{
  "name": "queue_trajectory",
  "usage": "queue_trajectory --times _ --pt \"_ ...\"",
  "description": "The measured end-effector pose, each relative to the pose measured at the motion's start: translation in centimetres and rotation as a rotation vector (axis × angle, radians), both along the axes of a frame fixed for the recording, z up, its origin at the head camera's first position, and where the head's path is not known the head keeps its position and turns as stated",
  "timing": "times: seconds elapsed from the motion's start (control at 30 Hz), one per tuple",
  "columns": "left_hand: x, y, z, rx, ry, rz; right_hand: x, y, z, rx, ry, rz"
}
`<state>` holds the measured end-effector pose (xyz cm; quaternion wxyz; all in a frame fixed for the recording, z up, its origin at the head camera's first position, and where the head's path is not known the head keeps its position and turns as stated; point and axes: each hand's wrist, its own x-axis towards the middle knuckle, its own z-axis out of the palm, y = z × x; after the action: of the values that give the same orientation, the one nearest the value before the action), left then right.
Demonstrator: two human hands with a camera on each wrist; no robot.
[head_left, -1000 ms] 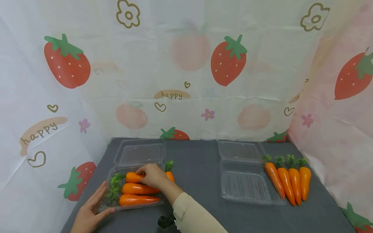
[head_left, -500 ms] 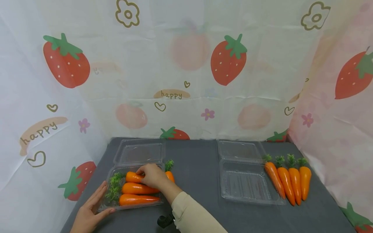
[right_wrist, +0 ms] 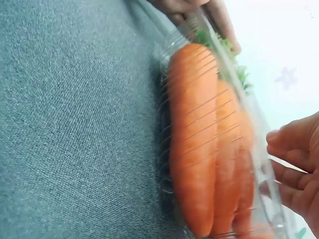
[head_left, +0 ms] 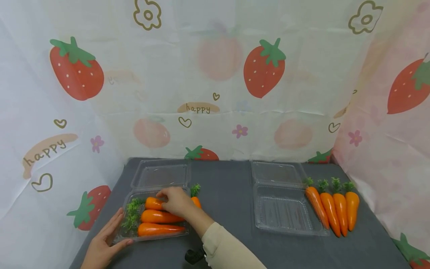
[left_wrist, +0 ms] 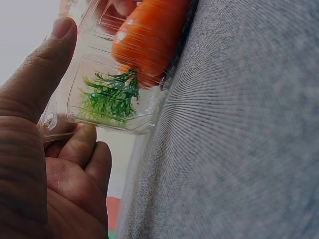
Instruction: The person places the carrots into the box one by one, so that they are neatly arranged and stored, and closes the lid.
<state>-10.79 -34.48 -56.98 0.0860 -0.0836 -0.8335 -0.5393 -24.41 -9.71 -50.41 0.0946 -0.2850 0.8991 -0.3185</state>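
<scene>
Showing nearest, beside the cream sleeve (head_left: 231, 246) of the right arm, is a black object (head_left: 194, 256), partly hidden and not identifiable. Left hand (head_left: 104, 239): at the near left corner of the left container (head_left: 164, 238), a clear plastic tray. Its thumb lies along the near wall and its fingers along the left wall, spread apart from the thumb; it is not clamped on the container.

Inside the left container, three orange carrots lie side by side, leaf ends to the left. Nearest carrot (head_left: 159, 229): full length visible. Middle carrot (head_left: 159, 216): its tip end passes behind the right hand (head_left: 178, 201). Far carrot (head_left: 153, 203): right hand over it, thumb and fingers pinching its body; the exact contact is hidden in the right wrist view. Green tops (head_left: 131, 220) are bunched at the container's left end.

Just right of that container, another carrot (head_left: 196, 202) lies with leaves pointing away, its lower part behind the right arm.

Well to the right on the grey table (head_left: 221, 198) stands the right container (head_left: 283, 213), its leftmost neighbour in a row of four carrots (head_left: 330, 213) lying at its right edge; whether that carrot overlaps the rim cannot be told.

Farther back, the left lid (head_left: 161, 175) and right lid (head_left: 279, 173) lie folded open. Behind them hangs a strawberry-print cloth (head_left: 218, 86).
</scene>
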Motion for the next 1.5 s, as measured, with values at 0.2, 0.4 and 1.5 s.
queue_trajectory --times 0.2,0.4,1.5 --pt "-0.2 -0.2 -0.2 -0.015 0.007 -0.001 0.8 0.9 0.5 -0.035 0.069 0.028" --pt "-0.2 -0.2 -0.3 -0.028 -0.001 0.007 1.8 2.0 1.0 -0.065 0.109 0.016" --pt "-0.1 0.1 0.3 -0.062 -0.013 0.036 5.3 10.0 0.7 -0.267 0.203 -0.227"
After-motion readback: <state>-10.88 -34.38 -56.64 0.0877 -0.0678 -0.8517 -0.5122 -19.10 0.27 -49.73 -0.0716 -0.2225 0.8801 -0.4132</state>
